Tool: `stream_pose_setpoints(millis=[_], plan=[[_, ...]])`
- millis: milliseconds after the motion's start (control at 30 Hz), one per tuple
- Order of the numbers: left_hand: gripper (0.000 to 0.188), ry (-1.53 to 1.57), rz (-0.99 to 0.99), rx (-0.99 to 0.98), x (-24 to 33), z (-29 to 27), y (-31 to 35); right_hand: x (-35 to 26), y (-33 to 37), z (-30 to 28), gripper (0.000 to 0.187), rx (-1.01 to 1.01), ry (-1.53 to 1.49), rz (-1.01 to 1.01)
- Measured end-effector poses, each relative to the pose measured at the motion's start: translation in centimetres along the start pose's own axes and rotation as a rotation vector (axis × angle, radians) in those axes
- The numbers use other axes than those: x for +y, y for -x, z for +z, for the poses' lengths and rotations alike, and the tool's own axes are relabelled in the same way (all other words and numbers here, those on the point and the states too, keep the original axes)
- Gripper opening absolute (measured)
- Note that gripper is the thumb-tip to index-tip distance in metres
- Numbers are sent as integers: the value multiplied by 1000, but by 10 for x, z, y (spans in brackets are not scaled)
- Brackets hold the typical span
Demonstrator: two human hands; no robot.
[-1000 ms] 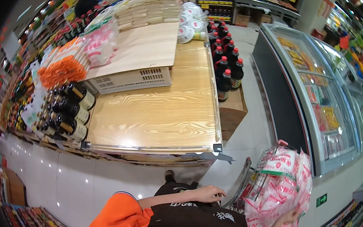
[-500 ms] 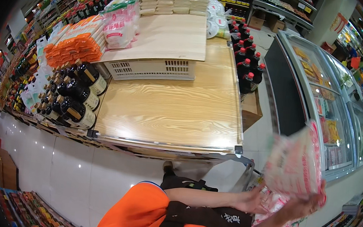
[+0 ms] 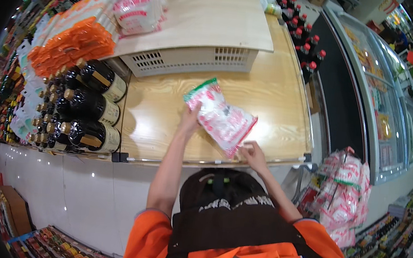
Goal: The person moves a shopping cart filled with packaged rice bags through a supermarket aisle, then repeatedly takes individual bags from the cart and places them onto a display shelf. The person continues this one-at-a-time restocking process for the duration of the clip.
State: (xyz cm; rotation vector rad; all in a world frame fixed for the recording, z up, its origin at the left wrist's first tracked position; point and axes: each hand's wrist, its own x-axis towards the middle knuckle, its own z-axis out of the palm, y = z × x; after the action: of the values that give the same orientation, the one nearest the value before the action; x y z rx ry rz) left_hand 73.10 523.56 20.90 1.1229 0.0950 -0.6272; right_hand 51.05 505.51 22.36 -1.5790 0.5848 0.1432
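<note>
A white-and-pink plastic bag (image 3: 220, 118) with a green top edge is tilted over the wood-patterned tabletop (image 3: 169, 93). My left hand (image 3: 190, 120) grips its left side, below the green end. At the lower right corner, my right hand (image 3: 253, 155) has curled fingers closed on the bag's edge. Whether the bag rests on the tabletop or hangs just above it, I cannot tell. A similar standing bag (image 3: 138, 4) is on the board (image 3: 205, 15) farther back.
Dark bottles (image 3: 93, 105) line the table's left side, with orange packs (image 3: 81, 36) behind them. A white slatted crate (image 3: 188, 65) supports the board. More pink-and-white bags (image 3: 345, 192) are piled at right, near a glass-topped freezer (image 3: 384, 109). Red-capped bottles (image 3: 307, 46) stand beside the table.
Both hands and the bag have moved left from beside the pile at right to over the tabletop. The view has shifted nearer the table.
</note>
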Motion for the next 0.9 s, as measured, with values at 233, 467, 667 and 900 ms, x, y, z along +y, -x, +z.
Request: stream_pose_setpoints(millis=[233,467,667,900], plan=[[37,153,-155,110,-11,-25,-8,-4,-64,-19,35,526,168,-375],[46,104,-96,134,8,-26,-23,-15,-99,-30,24,145,-274,149],[70,-154,-130,155,-19,-12,19,-3,-96,-30,25,136,-489,144],[73,-254,-105,182,-34,2,43,0,-98,-36,23,96,-475,167]])
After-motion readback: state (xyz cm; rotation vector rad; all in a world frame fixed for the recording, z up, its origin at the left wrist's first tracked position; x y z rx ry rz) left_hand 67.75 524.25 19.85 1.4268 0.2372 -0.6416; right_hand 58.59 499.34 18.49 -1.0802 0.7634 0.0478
